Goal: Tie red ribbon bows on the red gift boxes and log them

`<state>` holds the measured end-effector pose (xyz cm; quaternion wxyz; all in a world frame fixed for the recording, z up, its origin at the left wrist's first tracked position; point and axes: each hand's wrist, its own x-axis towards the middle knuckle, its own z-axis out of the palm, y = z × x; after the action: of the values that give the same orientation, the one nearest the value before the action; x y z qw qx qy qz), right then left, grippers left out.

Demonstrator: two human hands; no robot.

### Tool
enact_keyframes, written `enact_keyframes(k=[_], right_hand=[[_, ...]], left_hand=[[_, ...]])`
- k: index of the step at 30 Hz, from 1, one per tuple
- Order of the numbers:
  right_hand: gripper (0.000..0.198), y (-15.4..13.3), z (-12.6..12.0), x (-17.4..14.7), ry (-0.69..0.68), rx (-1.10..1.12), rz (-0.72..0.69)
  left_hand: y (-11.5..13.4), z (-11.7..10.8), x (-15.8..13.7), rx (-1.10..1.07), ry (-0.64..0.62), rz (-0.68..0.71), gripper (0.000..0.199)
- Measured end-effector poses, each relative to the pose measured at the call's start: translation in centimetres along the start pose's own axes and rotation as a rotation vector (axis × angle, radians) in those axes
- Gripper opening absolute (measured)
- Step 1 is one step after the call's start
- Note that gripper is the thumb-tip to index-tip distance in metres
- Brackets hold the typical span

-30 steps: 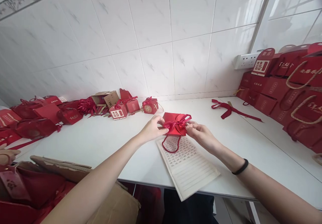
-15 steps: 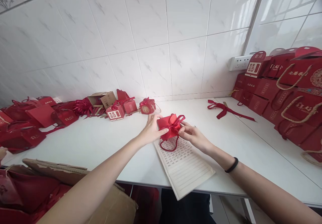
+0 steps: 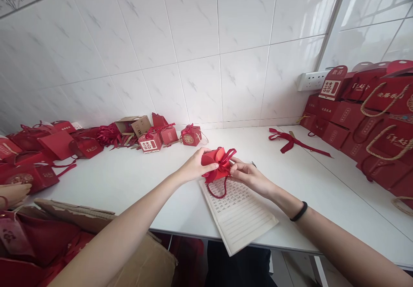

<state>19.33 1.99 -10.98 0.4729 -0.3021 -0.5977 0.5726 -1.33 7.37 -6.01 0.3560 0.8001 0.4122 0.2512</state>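
Observation:
A small red gift box with a ribbon bow on top is held between my two hands, over the far end of a lined notepad. My left hand grips it from the left, thumb pressed on the top near the bow. From the right, my right hand has its fingers closed at the box's edge beside the ribbon; what exactly the fingertips pinch is hard to make out. A twisted red cord handle hangs from the near side onto the handwritten page of the notepad.
Finished-looking red boxes stand by the wall, with a ribbon bundle further left. Loose ribbon lies right of centre. Stacked red boxes fill the right end. A cardboard carton stands front left, near another person's hand.
The box has turned and tilted slightly in my hands, and its ribbon tails now spread over the left side. At the far left, another person's hand has come further into view beside a red box.

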Motion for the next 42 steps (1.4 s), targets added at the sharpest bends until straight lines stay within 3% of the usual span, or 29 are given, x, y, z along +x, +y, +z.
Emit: enact_keyframes(k=[9,13,15,18,20,22,24,25,28,30,32,34,42], right_hand=[[0.033,-0.5,0.2,0.0,-0.015,0.012,0.04],[0.03,-0.4,0.1,0.2,0.051,-0.007,0.046],[0.029,-0.2,-0.1,0.3,0.122,-0.123,0.05],[0.024,0.0,-0.3,0.3,0.287,-0.472,0.036],[0.02,0.1,-0.1,0.0,0.445,-0.671,-0.068],[0.018,0.3,0.5,-0.4,0.559,-0.748,-0.269],[0.021,0.6,1.4,-0.7,0.494,-0.75,-0.393],[0.025,0.9,2.0,-0.8,0.395,-0.739,-0.375],[0.041,1.8,3.8,-0.4,0.068,-0.583,-0.09],[0.048,2.4,4.8,0.1,-0.028,-0.405,0.09],[0.053,2.7,5.4,0.5,-0.039,-0.247,0.179],[0.055,2.8,5.6,0.7,-0.013,-0.173,0.173],[0.054,2.5,4.8,0.3,-0.062,-0.173,0.137]], left_hand=[[0.3,-0.1,-0.1,0.014,0.015,-0.012,0.054],[0.5,0.0,-0.1,0.066,0.046,-0.044,0.05],[0.6,0.1,-0.1,0.095,0.065,-0.054,0.048],[0.6,0.3,-0.1,0.128,0.093,-0.045,0.048],[0.6,0.4,0.0,0.14,0.102,-0.047,0.049],[0.5,0.4,0.0,0.139,0.114,-0.052,0.049],[0.5,0.5,0.0,0.133,0.132,-0.049,0.049],[0.5,0.5,0.0,0.134,0.14,-0.045,0.05],[0.6,0.6,0.1,0.156,0.166,-0.04,0.05],[0.6,0.8,0.1,0.18,0.178,-0.041,0.049],[0.6,0.9,0.2,0.202,0.184,-0.031,0.047],[0.5,0.9,0.2,0.212,0.183,-0.013,0.046],[0.3,0.8,0.2,0.209,0.191,-0.018,0.051]])
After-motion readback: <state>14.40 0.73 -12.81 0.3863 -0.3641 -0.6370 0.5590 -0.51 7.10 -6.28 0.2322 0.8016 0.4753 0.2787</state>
